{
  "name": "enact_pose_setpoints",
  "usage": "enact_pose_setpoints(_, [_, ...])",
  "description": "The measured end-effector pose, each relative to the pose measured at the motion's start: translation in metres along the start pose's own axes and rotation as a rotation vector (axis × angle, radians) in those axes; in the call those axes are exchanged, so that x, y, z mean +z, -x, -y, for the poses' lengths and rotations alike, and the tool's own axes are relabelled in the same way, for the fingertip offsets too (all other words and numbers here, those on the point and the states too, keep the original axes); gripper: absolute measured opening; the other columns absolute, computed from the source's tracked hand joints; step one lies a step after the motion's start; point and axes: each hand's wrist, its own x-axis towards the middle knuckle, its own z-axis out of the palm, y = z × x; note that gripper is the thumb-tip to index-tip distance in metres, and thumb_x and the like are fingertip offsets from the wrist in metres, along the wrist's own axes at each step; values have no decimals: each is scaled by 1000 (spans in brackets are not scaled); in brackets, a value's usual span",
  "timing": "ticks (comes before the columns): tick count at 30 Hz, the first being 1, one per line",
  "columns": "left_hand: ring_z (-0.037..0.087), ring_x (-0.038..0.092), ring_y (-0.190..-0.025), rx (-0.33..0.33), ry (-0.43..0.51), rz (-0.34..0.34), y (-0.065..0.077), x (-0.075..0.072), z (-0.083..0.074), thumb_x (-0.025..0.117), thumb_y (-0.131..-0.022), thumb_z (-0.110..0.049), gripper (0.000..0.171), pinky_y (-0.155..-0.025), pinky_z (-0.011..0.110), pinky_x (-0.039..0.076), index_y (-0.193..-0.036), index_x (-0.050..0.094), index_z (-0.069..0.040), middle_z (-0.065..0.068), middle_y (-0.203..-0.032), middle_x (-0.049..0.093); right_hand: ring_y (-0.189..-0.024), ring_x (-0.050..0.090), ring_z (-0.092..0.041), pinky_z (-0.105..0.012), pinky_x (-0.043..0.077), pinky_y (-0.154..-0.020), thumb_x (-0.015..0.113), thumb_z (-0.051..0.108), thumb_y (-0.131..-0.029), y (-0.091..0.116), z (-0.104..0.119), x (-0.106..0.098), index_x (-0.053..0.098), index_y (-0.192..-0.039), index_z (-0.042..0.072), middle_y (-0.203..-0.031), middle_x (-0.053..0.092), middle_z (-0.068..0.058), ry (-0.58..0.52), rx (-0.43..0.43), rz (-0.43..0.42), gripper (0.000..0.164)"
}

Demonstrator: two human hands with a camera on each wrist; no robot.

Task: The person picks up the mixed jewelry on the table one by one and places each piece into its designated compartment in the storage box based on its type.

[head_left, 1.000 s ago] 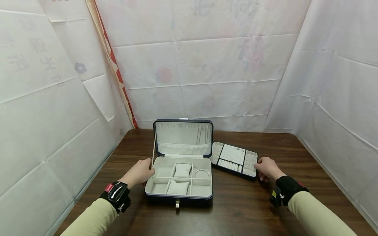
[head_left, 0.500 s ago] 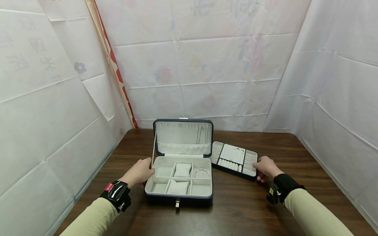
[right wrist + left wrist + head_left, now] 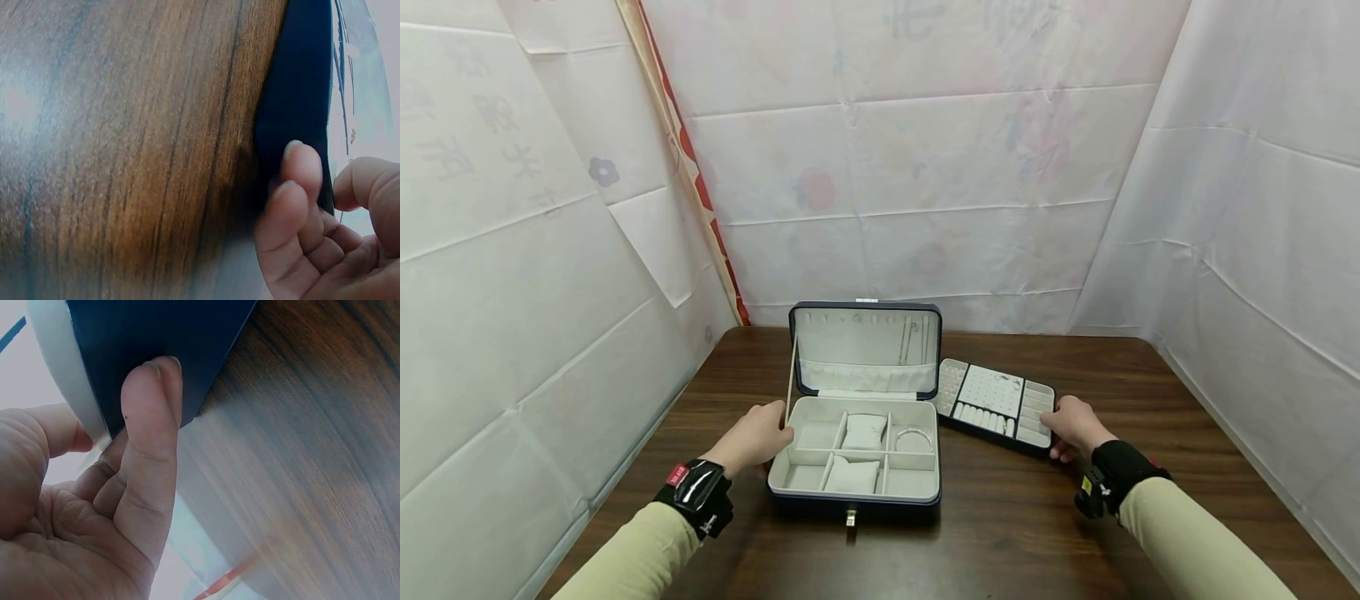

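A dark blue jewelry box (image 3: 895,510) stands with its lid raised on the table. My left hand (image 3: 752,437) grips its left wall; in the left wrist view the thumb hooks over the pale rim and the fingers (image 3: 150,419) lie against the blue outer side. To the box's right is a matching jewelry tray (image 3: 981,431), set at an angle. Its right end is held by my right hand (image 3: 1078,427), with the thumb on the top edge and fingers (image 3: 301,169) on the dark outer side. Inside the box are two white cushions (image 3: 852,477) and a bangle (image 3: 914,432).
The raised lid (image 3: 861,342) carries thin necklaces (image 3: 913,337) near its right side, and a ribbon stay (image 3: 791,375) runs down its left side. A metal clasp (image 3: 851,519) sticks out in front. White sheets (image 3: 925,167) hang behind the wooden table (image 3: 985,533) and along both sides.
My right hand and wrist have shifted slightly left at the tray's end. The left hand, the box and the tray look unmoved.
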Motion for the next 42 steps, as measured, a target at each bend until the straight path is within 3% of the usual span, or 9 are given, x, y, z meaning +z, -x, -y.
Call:
enact_pose_setpoints(9, [20,62,-49,-2,4,0,-1,0,2,57,-94,-10,10,-44,37,55,-98,55,-1,12,-80,58,-54,69,-22,-37,59,-52,46,9,-96,3,5,-1,44,-112,-10,-84,58,-23,21,1,16,25])
enact_pose_setpoints(21, [19,63,-51,9,3,12,0,-1,0,57,-96,-9,11,-45,34,54,-100,56,0,11,-79,59,-51,68,-22,-38,59,-52,44,8,-98,3,3,1,48,-95,-5,-75,61,-22,31,-34,13,14])
enact_pose_setpoints(37, [19,61,-51,22,1,5,-1,-1,1,57,-95,-9,9,-43,31,52,-98,56,-1,10,-78,59,-51,68,-22,-39,59,-52,42,4,-97,5,6,-1,45,-106,-10,-79,59,-24,6,-41,28,18])
enact_pose_setpoints(42, [19,61,-50,27,6,2,-3,-2,2,57,-95,-9,8,-43,32,51,-97,57,-1,10,-77,59,-51,68,-21,-38,59,-52,41,3,-95,7,7,-4,46,-102,-9,-77,59,-23,-7,-43,22,14])
